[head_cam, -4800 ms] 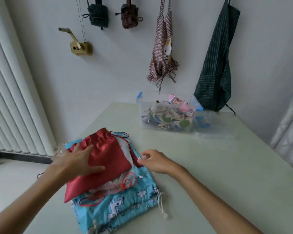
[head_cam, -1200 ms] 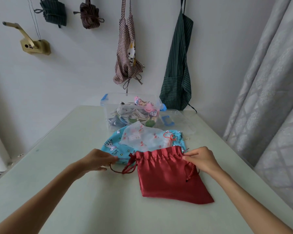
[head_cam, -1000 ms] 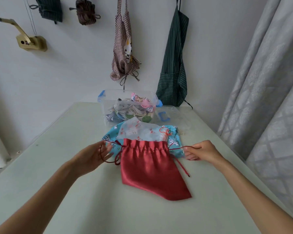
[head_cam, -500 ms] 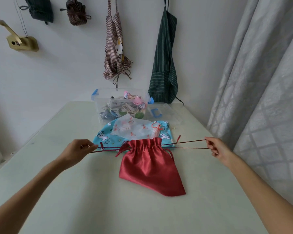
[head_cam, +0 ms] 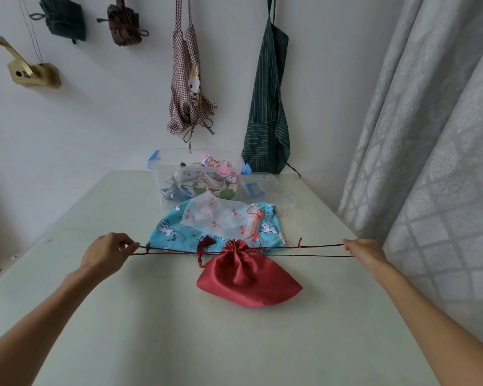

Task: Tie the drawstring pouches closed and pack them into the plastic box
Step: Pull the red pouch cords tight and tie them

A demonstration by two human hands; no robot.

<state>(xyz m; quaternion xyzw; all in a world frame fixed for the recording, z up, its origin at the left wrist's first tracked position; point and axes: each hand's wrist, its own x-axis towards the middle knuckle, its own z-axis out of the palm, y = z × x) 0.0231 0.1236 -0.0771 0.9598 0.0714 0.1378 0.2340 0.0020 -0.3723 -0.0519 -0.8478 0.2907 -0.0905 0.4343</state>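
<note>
A red satin pouch (head_cam: 247, 277) lies on the pale green table (head_cam: 179, 330), its mouth gathered tight. Its dark red drawstring (head_cam: 313, 250) runs taut to both sides. My left hand (head_cam: 106, 253) pinches the cord ends on the left; my right hand (head_cam: 364, 252) pinches them on the right. Behind the red pouch lie a blue printed pouch (head_cam: 168, 235) and, on top of it, a sheer white pouch (head_cam: 221, 217) with a red cord. The clear plastic box (head_cam: 162, 176) with blue clips stands further back, holding several tied pouches.
The box's clear lid (head_cam: 265, 190) lies to the right of the box. A grey curtain (head_cam: 430, 162) hangs close along the table's right edge. Aprons (head_cam: 267, 107) and small bags hang on the wall behind.
My hands have pulled further apart with the cords, and the red pouch's mouth has cinched from partly gathered to tightly closed. Earlier the pouch was moved off the stack to the table.
</note>
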